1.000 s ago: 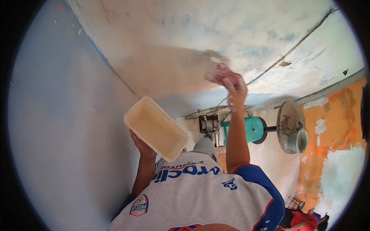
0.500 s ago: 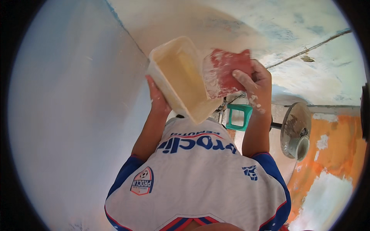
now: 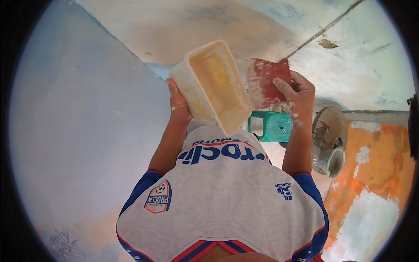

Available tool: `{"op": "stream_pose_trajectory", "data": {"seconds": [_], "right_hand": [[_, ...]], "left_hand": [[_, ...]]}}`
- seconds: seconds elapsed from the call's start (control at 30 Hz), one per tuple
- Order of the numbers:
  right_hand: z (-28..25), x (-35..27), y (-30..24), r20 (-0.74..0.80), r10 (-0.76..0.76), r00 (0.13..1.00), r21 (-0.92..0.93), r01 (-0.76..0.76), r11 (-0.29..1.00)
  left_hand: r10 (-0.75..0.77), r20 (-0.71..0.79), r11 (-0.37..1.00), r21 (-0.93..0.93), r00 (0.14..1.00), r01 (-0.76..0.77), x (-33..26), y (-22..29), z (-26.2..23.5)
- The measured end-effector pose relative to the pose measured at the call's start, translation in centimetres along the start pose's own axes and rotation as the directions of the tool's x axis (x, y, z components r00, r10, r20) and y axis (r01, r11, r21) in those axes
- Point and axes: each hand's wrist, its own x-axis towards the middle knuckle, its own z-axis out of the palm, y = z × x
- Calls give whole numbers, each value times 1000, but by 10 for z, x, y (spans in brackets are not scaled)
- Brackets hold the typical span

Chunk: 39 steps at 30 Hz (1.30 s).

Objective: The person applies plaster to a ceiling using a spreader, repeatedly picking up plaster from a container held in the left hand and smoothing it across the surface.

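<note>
The cream rectangular container (image 3: 192,94) is gripped at its left side by the left hand (image 3: 178,105), closed against the wall; the fingers beneath are hidden. The flat red scraper (image 3: 271,81), smeared with pale paste, is pinched at its right edge by the right hand (image 3: 300,91) and held just beside the container's right rim. A green stool (image 3: 280,127) is partly covered by the right forearm (image 3: 298,139).

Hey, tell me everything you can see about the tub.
The tub is an open, oblong container with rounded corners, apparently pale plastic. Its inside looks tan with a yellowish patch; its outer wall is smudged. It is tilted, opening toward the camera, and held in the air by the left hand along its left side. Its underside is out of view.
</note>
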Motion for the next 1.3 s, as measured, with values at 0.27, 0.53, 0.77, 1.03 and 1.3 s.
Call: {"op": "stream_pose_trajectory", "data": {"seconds": [0.27, 0.53, 0.77, 1.03, 1.3], "right_hand": [[-58, -3, 7, -216, -116, 969, 188, 158, 969], [-65, -3, -18, 262, -824, 502, -410, 831, 376], [-74, -15, -16, 507, -724, 467, -549, 823, 146], [-92, -34, -13, -231, -562, 794, -37, 570, 821], [-68, -22, 32, -223, -606, 764, 45, 629, 776]], "left_hand": [[6, 10, 1000, -14, 1000, -6, 1, -11, 25], [-121, 114, 988, -80, 986, 131, 25, -7, 40], [-29, 61, 1000, -4, 998, 29, 18, 11, 76], [131, 65, 990, -52, 989, -128, 12, 11, 76], [-28, 80, 990, -136, 996, 38, 11, -8, 60]]}}
